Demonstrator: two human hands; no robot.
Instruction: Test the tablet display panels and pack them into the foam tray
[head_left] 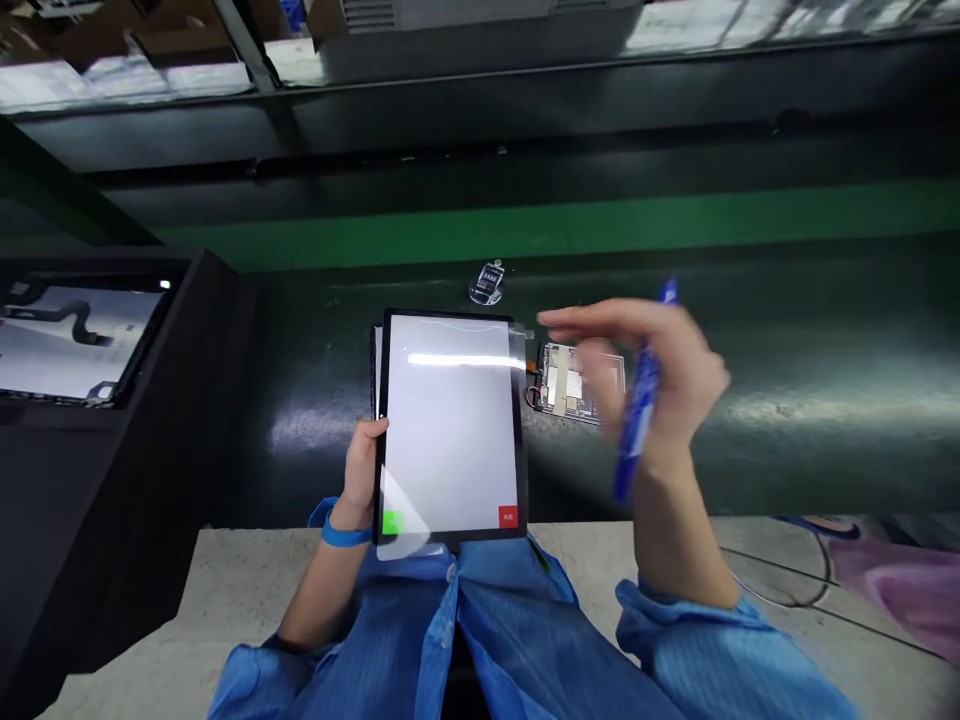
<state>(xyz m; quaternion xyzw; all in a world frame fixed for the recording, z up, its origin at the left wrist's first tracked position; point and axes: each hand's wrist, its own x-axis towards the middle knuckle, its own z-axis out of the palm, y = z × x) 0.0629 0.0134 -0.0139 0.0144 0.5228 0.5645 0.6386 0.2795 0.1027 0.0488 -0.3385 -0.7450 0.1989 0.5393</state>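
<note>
My left hand (363,470), with a blue band at the wrist, grips the left edge of a black-framed tablet screen (450,430). The screen is lit white, with a green square at its lower left and a red one at its lower right. Clear film shows at its upper right and lower left corners. To the right, my right hand (660,370) is raised and blurred, holding a blue marker pen (639,420) that slants down past the palm. Beyond it lies a circuit board (570,385) with wires and an orange ribbon at its left side, partly hidden by my fingers.
A small clear round piece (487,283) with a dark label lies behind the screen on the dark green bench (307,350). On the left, a black box (187,400) holds another panel (75,335) with a dark flex cable. A metal rail (480,80) runs across the back.
</note>
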